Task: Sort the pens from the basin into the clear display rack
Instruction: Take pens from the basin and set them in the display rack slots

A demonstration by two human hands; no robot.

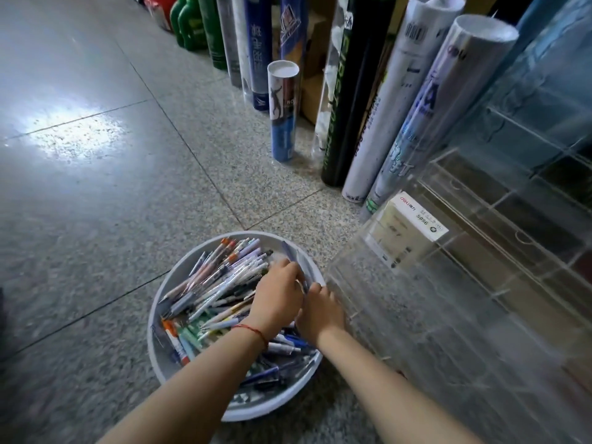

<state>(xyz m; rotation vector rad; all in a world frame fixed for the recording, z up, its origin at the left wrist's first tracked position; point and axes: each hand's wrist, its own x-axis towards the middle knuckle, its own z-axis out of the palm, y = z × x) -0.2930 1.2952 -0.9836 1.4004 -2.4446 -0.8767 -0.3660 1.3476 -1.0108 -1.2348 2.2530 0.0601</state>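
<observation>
Many pens (217, 283) in basin (250, 411), beneath both hands (278, 298)

One round white plastic basin (154, 354), dozens of coloured plastic pens (217, 283) inside it, two hands over it, left hand (278, 298) and right hand (320, 312), one clear acrylic display rack (464, 283) beside the basin, about eleven tall printed tubes (400, 100) behind it

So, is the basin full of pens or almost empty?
Full: pens lie heaped across the basin, covering almost all of its bottom.
</observation>
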